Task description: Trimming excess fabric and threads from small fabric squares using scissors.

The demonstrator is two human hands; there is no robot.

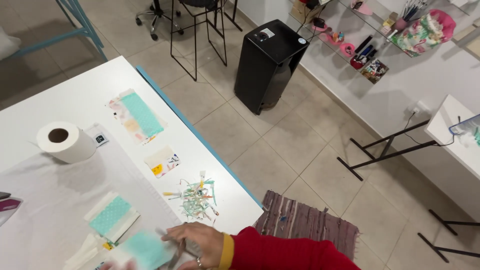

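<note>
While your right hand lies flat at the near table edge, fingers spread and pressing on a teal fabric piece w/ a slim dark tool under the palm (prob. scissors; can't tell for sure), nothing is gripped in a closed fist. Your left hand is barely in view at the bottom edge, blurred, so its grip can't be judged.

Progress, judged from layout: trimming looks partly done. A heap of thin teal and pastel offcuts sits just beyond the rt. hand. Finished-looking pieces lie further up the white table: a long teal-and-pastel panel and a small cream patch. A dotted teal stack and pale strips nearby appear not yet worked.

Piece in hand: soft, flat, pale teal on a white backing, motion-blurred, edges indistinct. A paper roll stands well apart, upper left.
</note>
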